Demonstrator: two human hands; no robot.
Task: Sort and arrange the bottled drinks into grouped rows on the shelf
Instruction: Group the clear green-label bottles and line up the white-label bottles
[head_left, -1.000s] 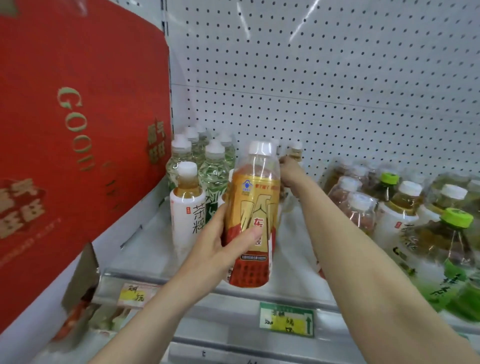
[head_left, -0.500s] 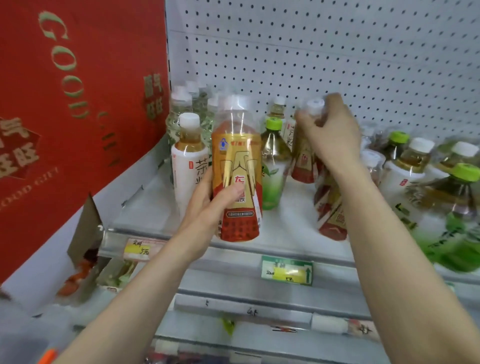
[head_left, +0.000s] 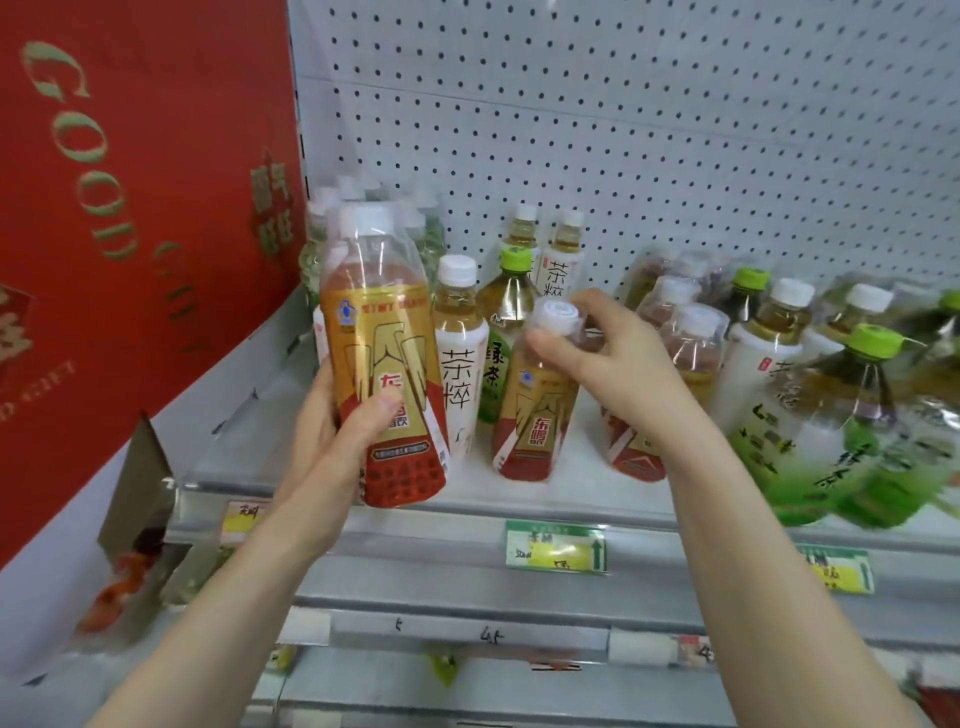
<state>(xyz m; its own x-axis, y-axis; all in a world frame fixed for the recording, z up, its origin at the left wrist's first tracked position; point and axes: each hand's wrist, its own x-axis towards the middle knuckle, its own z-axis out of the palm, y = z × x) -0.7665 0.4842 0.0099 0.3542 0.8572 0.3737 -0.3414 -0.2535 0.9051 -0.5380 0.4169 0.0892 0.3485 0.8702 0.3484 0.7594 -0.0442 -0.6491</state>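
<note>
My left hand (head_left: 332, 436) grips a tall gold-and-red labelled bottle (head_left: 384, 353) with a white cap, held just in front of the shelf's front edge (head_left: 467, 499). My right hand (head_left: 618, 353) pinches the white cap of a second gold-and-red bottle (head_left: 535, 415), which stands slightly tilted on the shelf near the front. Behind them stand a white-labelled tea bottle (head_left: 460, 358) and a green-capped green tea bottle (head_left: 506, 322). More gold-and-red bottles (head_left: 691, 343) sit right of my right hand.
A red cardboard box (head_left: 130, 234) walls off the left side. Clear white-capped bottles (head_left: 322, 244) stand at the back left. Green-capped and white-labelled bottles (head_left: 852, 405) crowd the right. A pegboard (head_left: 623, 130) backs the shelf; price tags (head_left: 556, 545) line its front rail.
My right hand has drawn a gold-and-red bottle by its cap from the back toward the shelf's front. My left hand kept its bottle, moving slightly forward.
</note>
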